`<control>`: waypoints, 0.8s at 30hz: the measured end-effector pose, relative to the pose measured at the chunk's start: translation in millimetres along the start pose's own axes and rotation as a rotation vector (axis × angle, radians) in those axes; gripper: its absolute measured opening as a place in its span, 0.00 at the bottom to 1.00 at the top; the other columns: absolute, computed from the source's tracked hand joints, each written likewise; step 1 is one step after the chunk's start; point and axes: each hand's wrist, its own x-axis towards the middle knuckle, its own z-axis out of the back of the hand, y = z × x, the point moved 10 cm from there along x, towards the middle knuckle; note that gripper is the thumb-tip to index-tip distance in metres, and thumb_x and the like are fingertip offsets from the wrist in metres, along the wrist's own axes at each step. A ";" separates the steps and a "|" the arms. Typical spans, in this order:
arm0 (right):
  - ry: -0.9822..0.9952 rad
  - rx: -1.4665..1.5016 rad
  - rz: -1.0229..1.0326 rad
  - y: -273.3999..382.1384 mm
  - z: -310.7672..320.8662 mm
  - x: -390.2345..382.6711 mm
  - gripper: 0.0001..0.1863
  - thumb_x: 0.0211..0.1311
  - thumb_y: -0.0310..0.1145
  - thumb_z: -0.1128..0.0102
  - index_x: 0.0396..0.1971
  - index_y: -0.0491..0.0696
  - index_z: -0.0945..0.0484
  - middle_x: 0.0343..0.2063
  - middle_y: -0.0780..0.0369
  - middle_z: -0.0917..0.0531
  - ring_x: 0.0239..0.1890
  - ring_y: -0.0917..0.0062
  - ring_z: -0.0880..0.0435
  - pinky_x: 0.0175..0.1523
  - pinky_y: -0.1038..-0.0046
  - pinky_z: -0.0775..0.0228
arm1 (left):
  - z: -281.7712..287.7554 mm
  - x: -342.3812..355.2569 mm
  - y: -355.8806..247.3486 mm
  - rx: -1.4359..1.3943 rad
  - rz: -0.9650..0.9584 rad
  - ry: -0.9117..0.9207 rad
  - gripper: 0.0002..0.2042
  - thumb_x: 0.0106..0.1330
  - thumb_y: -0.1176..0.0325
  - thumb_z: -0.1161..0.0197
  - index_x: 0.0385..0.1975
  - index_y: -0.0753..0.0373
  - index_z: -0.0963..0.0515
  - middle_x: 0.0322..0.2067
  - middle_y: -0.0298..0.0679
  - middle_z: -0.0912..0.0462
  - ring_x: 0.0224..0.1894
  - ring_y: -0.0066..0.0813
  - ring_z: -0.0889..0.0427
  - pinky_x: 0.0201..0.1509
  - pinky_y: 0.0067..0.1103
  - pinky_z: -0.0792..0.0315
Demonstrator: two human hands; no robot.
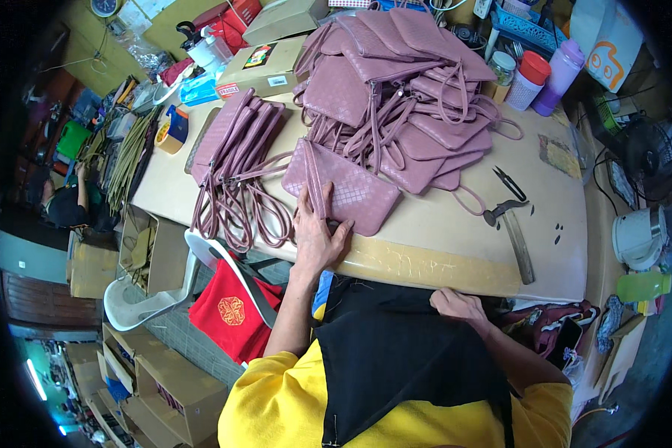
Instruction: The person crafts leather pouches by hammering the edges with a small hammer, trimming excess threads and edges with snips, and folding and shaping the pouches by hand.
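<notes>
Mauve pouch (362, 196), one: on worktop (440, 224), seven o'clock of the heaped pouches (388, 60). My left fingers (305, 207) lie at its strap (312, 166); whether gripping, I cannot tell. My right fingers (442, 299): clenched, beside black apron (411, 336), pouch's five o'clock.

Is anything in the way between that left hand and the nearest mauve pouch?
Nothing visible separates them: the left hand touches the front pouch, whose own strap runs down to the hand.
</notes>
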 end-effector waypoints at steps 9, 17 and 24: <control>0.615 1.055 -0.658 -62.3 -55.0 -29.2 0.09 0.65 0.39 0.54 0.35 0.50 0.28 0.30 0.66 0.26 0.39 0.85 0.26 0.46 0.78 0.34 | 32.9 3.4 30.3 -0.352 0.094 -0.197 0.41 0.55 0.65 0.32 0.68 0.63 0.47 0.64 0.50 0.48 0.65 0.45 0.38 0.60 0.36 0.29; 0.347 1.450 0.023 -74.2 26.5 -31.6 0.34 0.42 0.18 0.29 0.53 0.44 0.34 0.42 0.59 0.24 0.40 0.79 0.22 0.46 0.79 0.30 | 43.1 25.7 34.2 0.041 0.087 -0.049 0.49 0.46 0.61 0.23 0.68 0.59 0.46 0.62 0.54 0.42 0.63 0.48 0.35 0.62 0.35 0.32; 0.375 1.649 0.127 -57.4 13.2 -0.5 0.27 0.52 0.27 0.31 0.50 0.40 0.34 0.41 0.56 0.23 0.39 0.74 0.21 0.45 0.76 0.28 | 51.9 93.9 33.1 0.167 -0.060 -0.026 0.44 0.43 0.59 0.24 0.63 0.60 0.37 0.55 0.52 0.29 0.57 0.49 0.29 0.60 0.37 0.34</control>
